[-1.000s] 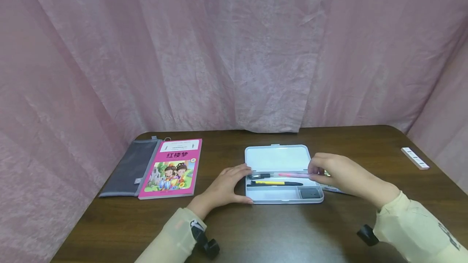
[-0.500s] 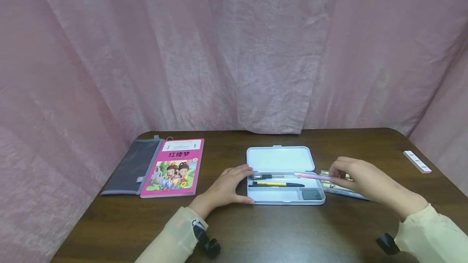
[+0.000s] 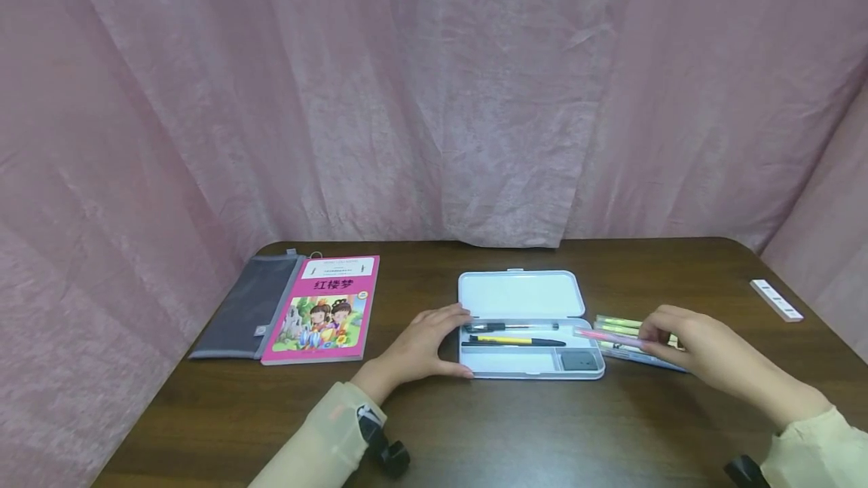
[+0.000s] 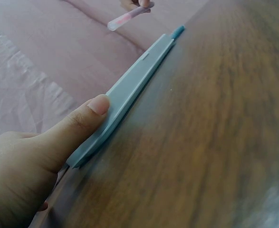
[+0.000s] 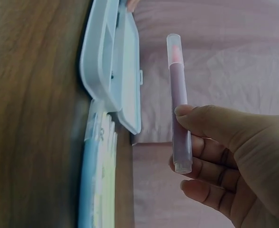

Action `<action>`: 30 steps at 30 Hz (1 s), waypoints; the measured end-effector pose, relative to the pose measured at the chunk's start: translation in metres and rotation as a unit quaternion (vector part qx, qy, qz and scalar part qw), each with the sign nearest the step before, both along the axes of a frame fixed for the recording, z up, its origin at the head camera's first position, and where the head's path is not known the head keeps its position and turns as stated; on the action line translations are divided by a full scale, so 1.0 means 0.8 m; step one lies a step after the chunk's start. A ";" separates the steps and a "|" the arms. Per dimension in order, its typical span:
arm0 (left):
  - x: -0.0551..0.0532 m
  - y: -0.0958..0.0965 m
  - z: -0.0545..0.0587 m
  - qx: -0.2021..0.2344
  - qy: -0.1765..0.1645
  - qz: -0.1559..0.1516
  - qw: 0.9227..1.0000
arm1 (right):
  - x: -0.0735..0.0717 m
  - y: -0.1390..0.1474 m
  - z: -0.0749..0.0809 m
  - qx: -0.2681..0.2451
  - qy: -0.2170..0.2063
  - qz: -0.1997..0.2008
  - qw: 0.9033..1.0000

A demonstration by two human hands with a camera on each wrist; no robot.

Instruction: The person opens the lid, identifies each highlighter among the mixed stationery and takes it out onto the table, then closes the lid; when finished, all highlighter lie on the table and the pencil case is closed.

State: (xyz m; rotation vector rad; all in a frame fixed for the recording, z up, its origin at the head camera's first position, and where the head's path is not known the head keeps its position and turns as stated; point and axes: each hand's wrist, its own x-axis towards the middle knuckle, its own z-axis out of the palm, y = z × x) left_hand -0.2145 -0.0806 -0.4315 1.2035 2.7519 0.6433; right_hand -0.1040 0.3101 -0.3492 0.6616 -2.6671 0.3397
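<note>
A pale blue pencil case (image 3: 522,294) lies with its lid raised back in the head view. At its left end my left hand (image 3: 422,346) holds it, thumb (image 4: 84,116) against the front side and fingers along the left edge. Inside are a clear pen with a black cap (image 3: 522,327), a yellow and black pen (image 3: 515,340) and a dark grey block (image 3: 579,360). My right hand (image 3: 701,349) pinches a pink marker (image 5: 178,90) between thumb and fingers, above other markers right of the case. The marker's capped end points toward the case.
Green markers (image 3: 617,321) and a blue one (image 3: 658,362) lie beside the case's right end. To the left, a pink book (image 3: 325,322) rests by a dark grey mesh pouch (image 3: 237,315). A white strip (image 3: 776,300) lies near the table's right edge.
My right hand has carried the pink marker rightward, from over the case to above the other markers, uncovering them. The left hand stays on the case.
</note>
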 end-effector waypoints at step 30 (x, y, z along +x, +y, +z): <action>0.000 -0.001 0.001 0.003 -0.002 -0.001 1.000 | 0.021 0.056 -0.063 0.019 0.030 -0.038 0.999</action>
